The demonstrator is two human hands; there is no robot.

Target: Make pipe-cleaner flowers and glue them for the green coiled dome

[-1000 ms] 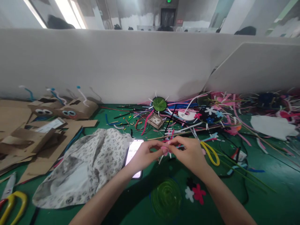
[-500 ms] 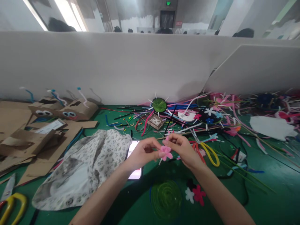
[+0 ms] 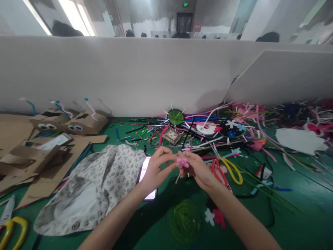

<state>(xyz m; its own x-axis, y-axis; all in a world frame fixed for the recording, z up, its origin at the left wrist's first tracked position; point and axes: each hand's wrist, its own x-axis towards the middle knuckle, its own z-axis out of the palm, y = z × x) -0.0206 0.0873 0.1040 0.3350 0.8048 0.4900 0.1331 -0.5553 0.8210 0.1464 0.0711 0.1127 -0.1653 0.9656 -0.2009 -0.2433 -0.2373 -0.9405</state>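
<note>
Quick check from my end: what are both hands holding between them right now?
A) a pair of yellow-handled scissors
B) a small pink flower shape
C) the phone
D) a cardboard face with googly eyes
B: the left hand and right hand meet at their fingertips on a small pink flower, held above the green table; the yellow-handled scissors lie on the table to the right.

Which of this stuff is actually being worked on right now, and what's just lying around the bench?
In hand:
- pink flower, pinched between left hand and right hand

Lying about:
- phone
- patterned cloth
- yellow-handled scissors
- green coil
- cardboard figures with eyes
</note>
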